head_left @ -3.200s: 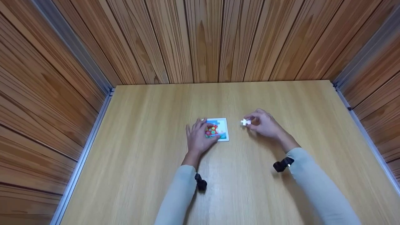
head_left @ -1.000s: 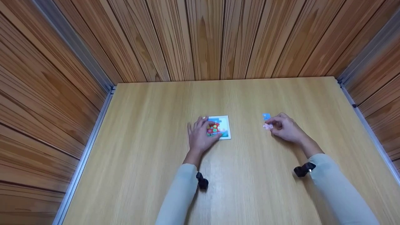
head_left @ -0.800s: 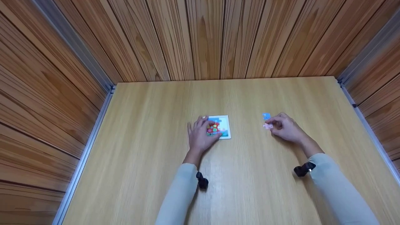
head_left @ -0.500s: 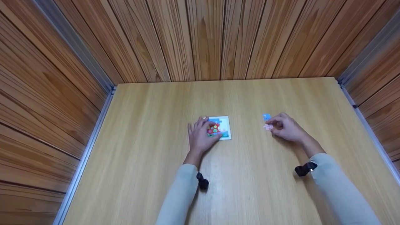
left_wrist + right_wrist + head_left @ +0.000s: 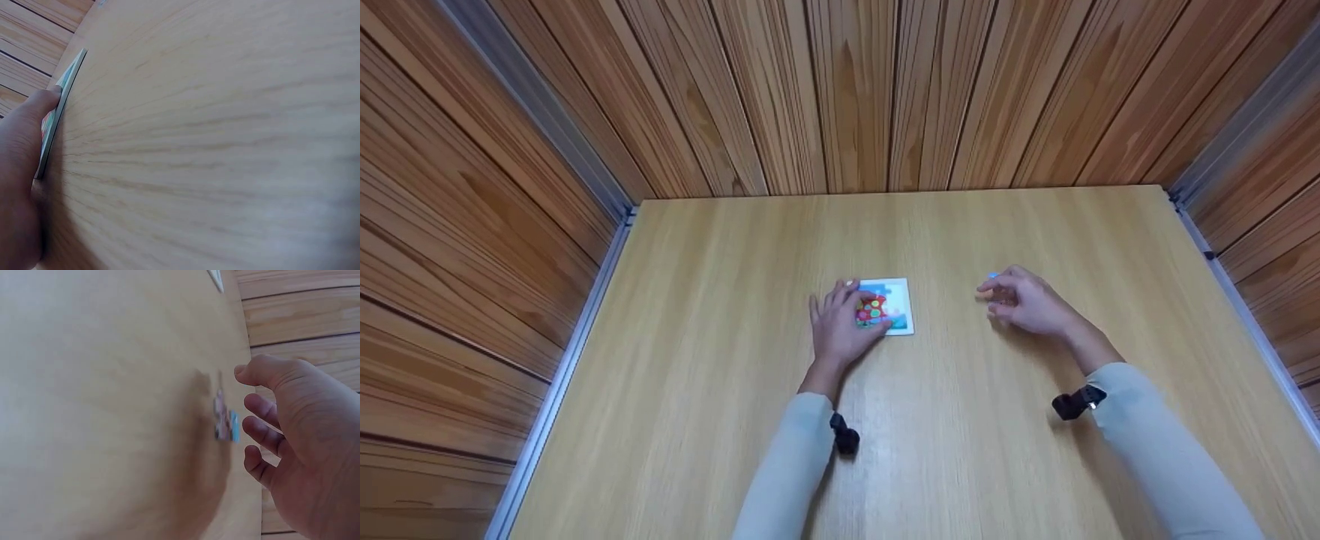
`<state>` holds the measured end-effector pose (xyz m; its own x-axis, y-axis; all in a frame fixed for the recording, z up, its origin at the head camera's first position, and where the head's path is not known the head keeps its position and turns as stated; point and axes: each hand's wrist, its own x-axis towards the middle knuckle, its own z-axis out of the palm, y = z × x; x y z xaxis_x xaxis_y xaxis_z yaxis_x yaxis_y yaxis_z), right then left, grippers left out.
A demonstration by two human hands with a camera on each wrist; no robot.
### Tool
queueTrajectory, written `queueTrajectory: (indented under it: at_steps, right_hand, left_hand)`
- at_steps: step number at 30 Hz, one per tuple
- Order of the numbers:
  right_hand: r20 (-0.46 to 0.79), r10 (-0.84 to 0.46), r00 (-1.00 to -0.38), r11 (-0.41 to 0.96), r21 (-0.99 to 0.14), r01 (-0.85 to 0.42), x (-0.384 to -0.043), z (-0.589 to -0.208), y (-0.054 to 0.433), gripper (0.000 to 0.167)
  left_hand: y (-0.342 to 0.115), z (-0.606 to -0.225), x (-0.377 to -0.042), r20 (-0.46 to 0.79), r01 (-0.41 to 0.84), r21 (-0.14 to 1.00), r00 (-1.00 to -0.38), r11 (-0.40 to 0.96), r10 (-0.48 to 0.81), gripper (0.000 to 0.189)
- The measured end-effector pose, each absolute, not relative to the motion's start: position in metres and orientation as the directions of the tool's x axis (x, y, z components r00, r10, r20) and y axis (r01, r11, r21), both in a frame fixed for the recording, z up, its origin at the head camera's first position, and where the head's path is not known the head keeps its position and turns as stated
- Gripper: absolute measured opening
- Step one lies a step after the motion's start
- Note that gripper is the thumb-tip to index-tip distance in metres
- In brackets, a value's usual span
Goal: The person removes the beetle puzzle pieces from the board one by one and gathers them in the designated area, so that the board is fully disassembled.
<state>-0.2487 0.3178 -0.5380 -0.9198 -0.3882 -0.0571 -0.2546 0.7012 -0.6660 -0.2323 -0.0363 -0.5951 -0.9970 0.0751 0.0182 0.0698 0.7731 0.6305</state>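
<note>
On the desk (image 5: pixel 720 300), left hand (image 5: pixel 841 327), fingers spread, is likely steadying puzzle board (image 5: pixel 894 306); right hand (image 5: pixel 1029 303), fingers parted, seemingly empty, is hovering by pieces (image 5: pixel 222 419).

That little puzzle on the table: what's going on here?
A person has their left hand resting on a small puzzle board, thumb at the near edge. The board lies flat on the table; the hand hides part of its picture. Off to the right, the right hand hangs near loose pieces, a pink piece and a blue piece, both blurred in the right wrist view. It does not appear to be holding either one.
</note>
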Motion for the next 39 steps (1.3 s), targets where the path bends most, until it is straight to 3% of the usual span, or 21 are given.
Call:
queueTrajectory:
  at_steps: [31, 39]
  right_hand:
    - [-0.059, -0.46, -0.886, 0.69, -0.651, -0.315, -0.254, -0.533, 0.227, 0.034]
    - [-0.072, -0.485, -0.871, 0.665, -0.677, -0.314, -0.254, -0.538, 0.21, 0.036]
  left_hand:
    - [-0.038, -0.594, -0.234, -0.008, 0.053, 0.623, -0.997, 0.78, 0.075, 0.054]
    - [-0.038, -0.596, -0.233, 0.036, 0.088, 0.644, -0.996, 0.76, 0.084, 0.051]
